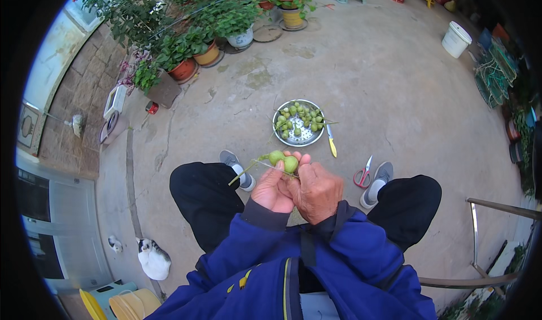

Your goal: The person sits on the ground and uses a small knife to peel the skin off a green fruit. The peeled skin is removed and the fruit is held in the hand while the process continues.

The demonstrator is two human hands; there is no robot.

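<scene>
A small green bottle gourd [283, 160] with a long stem rests in my left hand [273, 190], its thumb pressed to the narrow waist. My right hand [319, 188] is closed beside it, pinching the end of a thin pale strand [271, 166] that runs across the gourd towards the stem; whether it is string or a slim tool I cannot tell. Beyond my hands, a perforated metal basin [301, 141] holds several small green gourds [314, 117], some with stems over the rim. A knife with a yellow handle [333, 147] lies against the basin's right side.
Red-handled scissors [363, 177] lie by my right shoe [384, 172]. Potted plants [182, 61] line the far left. A white bucket [456, 39] stands far right, near green netting [495, 74]. A metal rail [474, 282] is at right. A cat [154, 260] lies at lower left.
</scene>
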